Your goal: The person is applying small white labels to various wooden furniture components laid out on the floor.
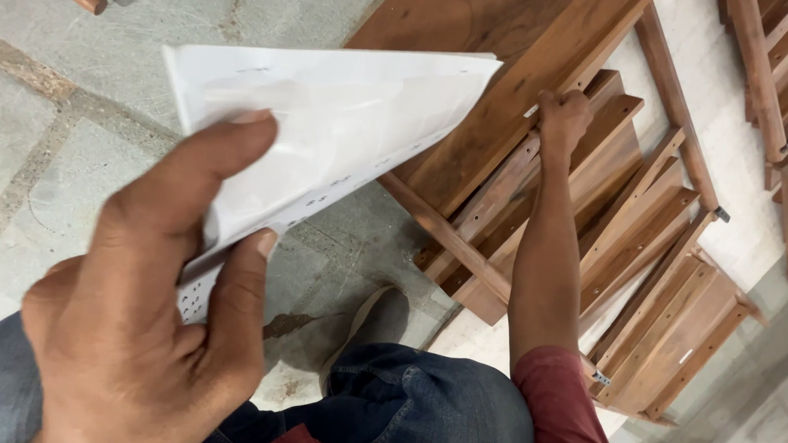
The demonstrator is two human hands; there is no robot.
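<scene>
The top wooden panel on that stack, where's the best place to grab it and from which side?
Probably its long lower edge, where the right hand already grips. The top wooden panel lies flat on the stack of boards, and that edge overhangs, so fingers can curl under it from this side. The left hand holds a white paper sheet.

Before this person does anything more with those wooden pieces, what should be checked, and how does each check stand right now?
1. Left hand has a firm grip on the white sheet: ok.
2. Right hand rests on the top wooden panel: ok.
3. Printed side of the sheet can be read from here: not ok, it is folded and blurred.
4. Stacked wooden parts lie steady: cannot tell.
5. Shoe is clear of the stack: ok.
</scene>
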